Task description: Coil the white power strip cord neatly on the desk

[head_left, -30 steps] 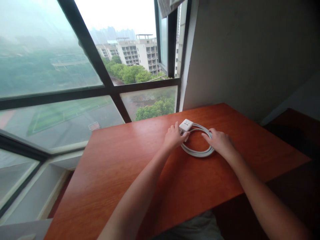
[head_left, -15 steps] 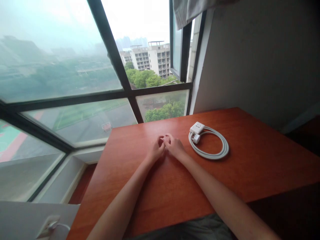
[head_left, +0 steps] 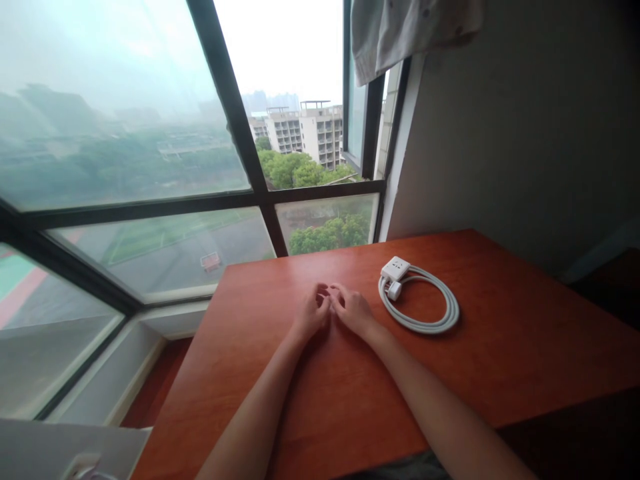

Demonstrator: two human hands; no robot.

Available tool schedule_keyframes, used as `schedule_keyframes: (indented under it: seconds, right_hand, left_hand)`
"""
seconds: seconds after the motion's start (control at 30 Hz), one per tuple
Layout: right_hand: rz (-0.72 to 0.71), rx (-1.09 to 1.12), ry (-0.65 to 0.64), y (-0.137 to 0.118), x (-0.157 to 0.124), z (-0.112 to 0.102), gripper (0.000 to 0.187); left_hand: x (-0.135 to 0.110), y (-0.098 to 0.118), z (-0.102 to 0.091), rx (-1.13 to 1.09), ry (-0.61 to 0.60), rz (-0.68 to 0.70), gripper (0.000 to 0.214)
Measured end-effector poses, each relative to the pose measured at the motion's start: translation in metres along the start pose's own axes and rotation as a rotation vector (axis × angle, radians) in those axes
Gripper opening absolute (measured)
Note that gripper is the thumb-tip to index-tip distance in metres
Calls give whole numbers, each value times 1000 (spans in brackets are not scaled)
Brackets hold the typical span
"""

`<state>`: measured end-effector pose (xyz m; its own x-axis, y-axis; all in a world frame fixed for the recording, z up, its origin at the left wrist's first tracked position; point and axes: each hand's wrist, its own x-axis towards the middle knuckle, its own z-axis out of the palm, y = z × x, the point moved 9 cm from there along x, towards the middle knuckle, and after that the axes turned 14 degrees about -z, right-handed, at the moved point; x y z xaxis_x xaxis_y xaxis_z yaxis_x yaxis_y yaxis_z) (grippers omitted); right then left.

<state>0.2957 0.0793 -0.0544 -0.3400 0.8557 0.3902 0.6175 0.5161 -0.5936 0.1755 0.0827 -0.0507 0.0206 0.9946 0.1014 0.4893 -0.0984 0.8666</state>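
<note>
My left hand [head_left: 314, 313] and my right hand [head_left: 352, 311] meet over the middle of the wooden table [head_left: 235, 360], fingertips close together or touching. The fingers of both are loosely bent with gaps between them, and no object shows in either. To the right of my right hand, apart from it, lies a white power strip [head_left: 395, 268] with its grey-white cord [head_left: 450, 308] coiled into a ring. Its white plug [head_left: 394, 291] rests by the socket block, inside the coil's left side. The undersides of my fingers are partly hidden.
Beyond the table's far and left edges stand dark-framed windows [head_left: 259, 197], one pane open. A pale curtain [head_left: 400, 33] hangs at the top. A grey wall [head_left: 500, 147] rises at the right. A white wall outlet [head_left: 83, 465] sits at the lower left.
The view has tilted up a little, so the table and power strip appear lower. My fingers look slightly more spread; both hands stay together at the same spot on the table.
</note>
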Motion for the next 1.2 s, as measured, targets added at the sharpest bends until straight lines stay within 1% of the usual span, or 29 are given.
schedule_keyframes:
  seconds: [0.07, 0.13, 0.2, 0.27, 0.33, 0.4, 0.47, 0.73, 1.2]
  right_hand:
    - [8, -39, -23, -3, -1, -3, 33]
    - [33, -88, -49, -4, -1, -6, 31]
    - [74, -138, -74, -4, -2, -10, 31]
    - [108, -176, -106, -3, -3, -11, 32]
    - [119, -208, -151, -3, -3, -8, 32]
    - [120, -234, -184, -3, -4, -4, 32]
    - [116, -249, -188, -2, -5, -2, 33]
    - [76, -242, -185, -6, -5, -2, 32]
    - [70, -223, -208, -9, -5, -2, 31]
  left_hand:
    - [0, 0, -1, 23, 12, -18, 21]
    - [-2, 1, -3, 106, 48, -35, 19]
    - [-6, 5, -5, 257, 94, -40, 13]
    - [-9, 8, -5, 435, 115, -49, 15]
    - [-12, 10, 0, 574, 89, -52, 19]
    - [-14, 11, 4, 632, 50, -36, 19]
    - [-14, 11, 7, 628, 28, -15, 18]
    - [-13, 6, 6, 599, 22, -3, 17]
    - [-13, 7, 6, 560, 16, -22, 18]
